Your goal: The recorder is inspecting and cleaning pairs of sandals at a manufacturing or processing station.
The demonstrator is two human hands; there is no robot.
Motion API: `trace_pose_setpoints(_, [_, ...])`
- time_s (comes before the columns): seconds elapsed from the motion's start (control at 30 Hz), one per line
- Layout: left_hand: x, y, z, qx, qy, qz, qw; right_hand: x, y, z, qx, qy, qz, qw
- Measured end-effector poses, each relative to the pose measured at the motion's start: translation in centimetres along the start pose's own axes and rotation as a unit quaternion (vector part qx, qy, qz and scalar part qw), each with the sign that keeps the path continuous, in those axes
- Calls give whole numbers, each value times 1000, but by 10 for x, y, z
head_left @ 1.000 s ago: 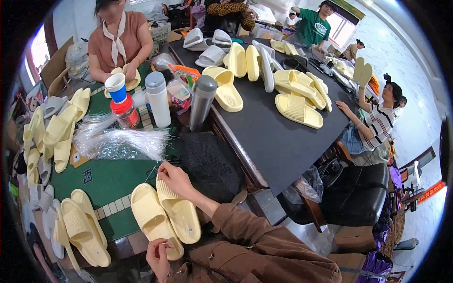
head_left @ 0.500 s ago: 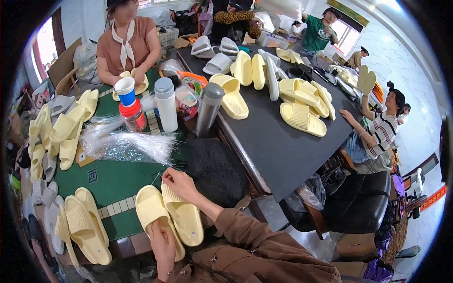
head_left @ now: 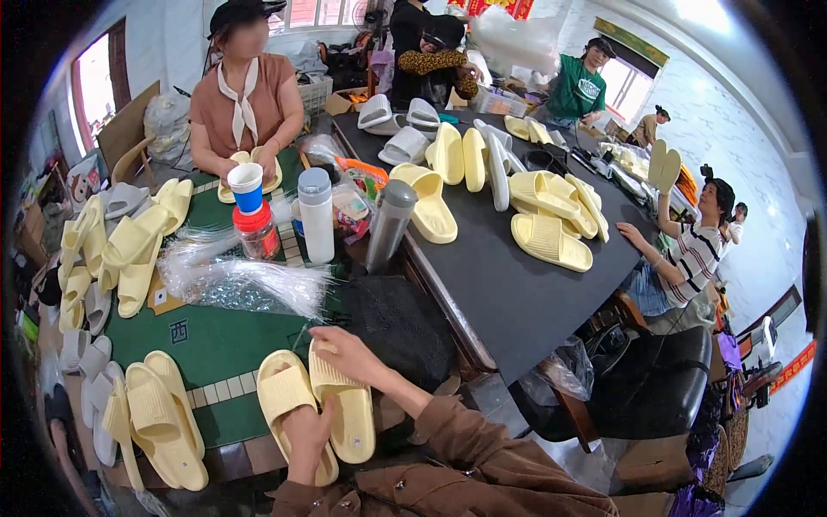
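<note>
- While my left hand [head_left: 307, 435] fills one slipper [head_left: 286, 392], its grip is hidden.
- Right hand [head_left: 349, 357] curled at toe of other slipper [head_left: 351, 431], pinch unclear.
- Both overhang near edge of table [head_left: 228, 332]; slack hold could drop them.

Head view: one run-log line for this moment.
left hand: under strap of left yellow slipper | right hand: at toe end of right yellow slipper | clear strands: on green tabletop

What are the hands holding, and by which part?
Right hand: right yellow slipper, at its toe end. Left hand: inside left yellow slipper, under strap, grip hidden.
</note>
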State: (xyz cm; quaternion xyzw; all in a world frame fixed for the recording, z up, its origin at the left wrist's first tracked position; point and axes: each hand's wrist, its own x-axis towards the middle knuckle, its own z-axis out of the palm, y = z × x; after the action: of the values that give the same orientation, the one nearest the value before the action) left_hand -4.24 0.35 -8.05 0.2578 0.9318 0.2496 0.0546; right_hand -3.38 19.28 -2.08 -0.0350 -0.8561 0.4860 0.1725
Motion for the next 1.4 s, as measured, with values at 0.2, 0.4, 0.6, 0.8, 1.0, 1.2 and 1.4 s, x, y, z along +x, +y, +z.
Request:
trace_pose_setpoints(0.2, [5,30,-27,4,-78,-26,997,-9,-44,-85,117,115,-5,986])
trace_pose_setpoints(0.4, [6,26,-28,35,-77,-42,996,-21,-97,-123,96,185,-9,978])
trace_pose_setpoints(0.6, [2,25,-28,23,-68,-32,997,-32,-88,-73,62,14,-24,998])
trace_pose_setpoints(0.8, [-3,7,-13,42,-48,10,998,-15,-64,-14,27,-63,-69,995])
trace_pose_setpoints(1.0, [1,42,-52,-19,-112,-48,992,27,-7,45,-139,-26,-123,982])
trace_pose_setpoints(1.2, [4,46,-46,-6,-114,-118,986,36,-7,22,84,-39,67,993])
trace_pose_setpoints(1.4, [6,34,-32,-106,86,22,990,27,-22,24,47,-70,88,993])
